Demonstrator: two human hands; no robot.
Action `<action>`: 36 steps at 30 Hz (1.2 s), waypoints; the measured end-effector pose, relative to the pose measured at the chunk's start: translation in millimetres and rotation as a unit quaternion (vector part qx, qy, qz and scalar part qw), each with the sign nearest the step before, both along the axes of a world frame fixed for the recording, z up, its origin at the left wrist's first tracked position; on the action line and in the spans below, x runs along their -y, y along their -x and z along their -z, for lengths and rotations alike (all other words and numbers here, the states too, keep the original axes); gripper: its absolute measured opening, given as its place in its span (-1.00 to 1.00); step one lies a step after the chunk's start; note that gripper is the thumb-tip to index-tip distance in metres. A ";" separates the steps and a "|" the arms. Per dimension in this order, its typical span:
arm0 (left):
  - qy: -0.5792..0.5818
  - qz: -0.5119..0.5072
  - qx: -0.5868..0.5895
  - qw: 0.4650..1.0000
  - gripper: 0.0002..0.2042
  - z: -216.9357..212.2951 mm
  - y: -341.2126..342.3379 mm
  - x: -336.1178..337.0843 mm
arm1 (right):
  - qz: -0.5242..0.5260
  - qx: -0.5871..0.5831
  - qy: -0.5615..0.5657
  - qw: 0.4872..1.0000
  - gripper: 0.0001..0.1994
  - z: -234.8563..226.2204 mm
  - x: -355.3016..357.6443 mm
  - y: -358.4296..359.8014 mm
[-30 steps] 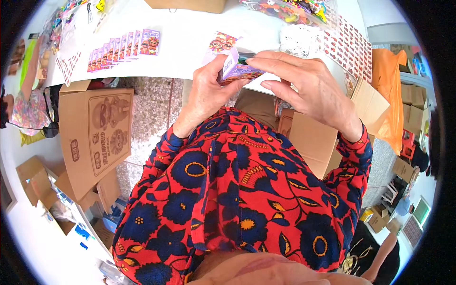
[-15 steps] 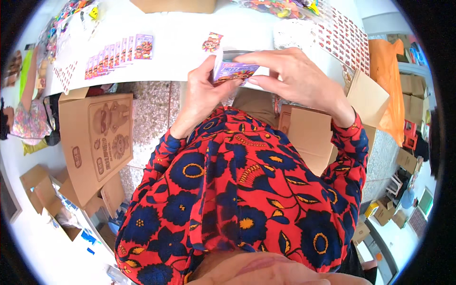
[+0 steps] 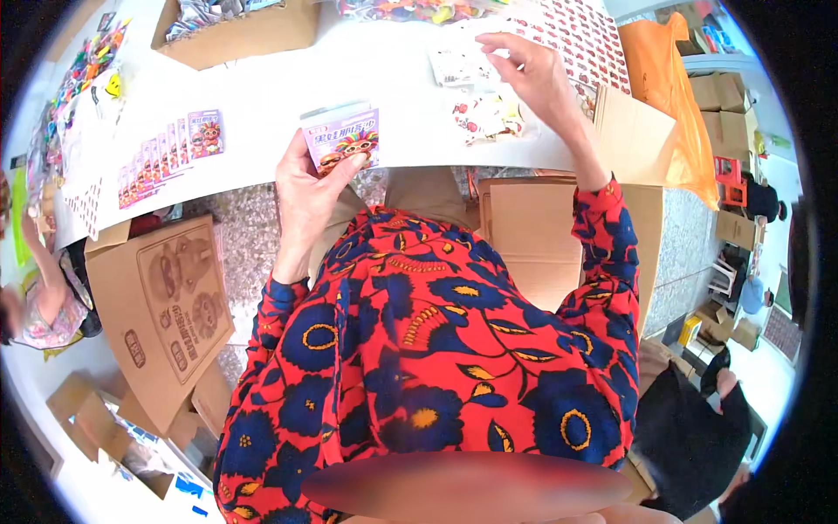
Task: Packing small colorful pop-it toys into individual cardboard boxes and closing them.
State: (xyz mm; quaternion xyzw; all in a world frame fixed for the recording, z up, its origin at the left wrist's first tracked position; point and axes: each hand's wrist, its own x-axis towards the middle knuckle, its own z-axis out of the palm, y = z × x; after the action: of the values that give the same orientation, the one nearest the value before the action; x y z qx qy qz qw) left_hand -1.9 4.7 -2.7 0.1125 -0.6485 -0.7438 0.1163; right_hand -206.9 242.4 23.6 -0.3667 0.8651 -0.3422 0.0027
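My left hand (image 3: 307,188) grips a small purple printed box (image 3: 345,144), thumb across its front, at the near edge of the white table (image 3: 262,96). A pale opening or flap shows at its top. Away to the right my right hand (image 3: 537,83) is raised over the table, fingers and thumb apart, with nothing visible between them. It is nearest to a stack of small white printed packets (image 3: 458,63). Below that lies a clear bag of red and white pieces (image 3: 491,118). A fanned row of purple printed packs (image 3: 161,162) rests on the left.
A carton (image 3: 262,35) of small packets stands at the far side. Sheets of red stickers (image 3: 580,39) lie right, beside an orange bag (image 3: 668,113). Open cartons (image 3: 161,306) flank me below the table. Another person (image 3: 52,301) is at the left; a person in black (image 3: 694,428) is lower right.
My right hand has let go of the purple box and moved up and right, opening. My left hand keeps the box, now further left in view. The whole view has shifted.
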 end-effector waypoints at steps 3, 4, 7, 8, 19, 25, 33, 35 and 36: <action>-0.004 0.006 0.002 1.000 -0.62 6.7 2.4 -4.7 | 0.035 -0.040 -0.078 0.996 -0.74 37.2 -25.3 30.9; -0.015 0.009 -0.003 1.000 -0.61 8.4 2.7 -6.3 | 0.043 -0.080 -0.114 0.989 -0.73 46.9 -28.3 37.4; -0.031 0.017 0.009 0.999 -0.60 10.7 3.8 -10.4 | 0.068 -0.077 -0.141 0.985 -0.71 78.8 -28.2 57.5; -0.029 0.016 0.009 0.999 -0.60 11.9 3.5 -10.9 | 0.067 -0.077 -0.139 0.985 -0.71 88.6 -26.1 63.1; 0.015 0.019 0.036 0.999 -0.58 9.6 2.2 -10.1 | 0.082 -0.121 -0.147 0.978 -0.75 108.9 -5.2 70.7; -0.012 0.015 0.030 0.999 -0.59 6.5 4.6 -13.8 | 0.099 -0.107 -0.109 0.983 -0.82 111.2 -7.5 70.4; 0.014 0.022 0.030 0.999 -0.61 9.8 4.6 -13.2 | 0.107 -0.025 -0.007 0.994 -0.83 116.7 -24.2 81.1; 0.016 0.026 0.032 0.999 -0.61 9.2 5.7 -14.4 | 0.095 0.004 0.055 0.994 -0.82 121.2 -32.9 84.8; 0.013 0.025 0.034 0.999 -0.61 10.4 5.6 -14.9 | 0.121 0.088 0.070 0.986 -0.81 113.8 -30.8 83.3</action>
State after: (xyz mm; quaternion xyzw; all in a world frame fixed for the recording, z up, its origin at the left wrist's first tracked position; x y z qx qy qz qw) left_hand -7.5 19.6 -13.1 0.1199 -0.6640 -0.7340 0.0769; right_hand -290.2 273.2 -90.2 -0.2272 0.8735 -0.4305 0.0118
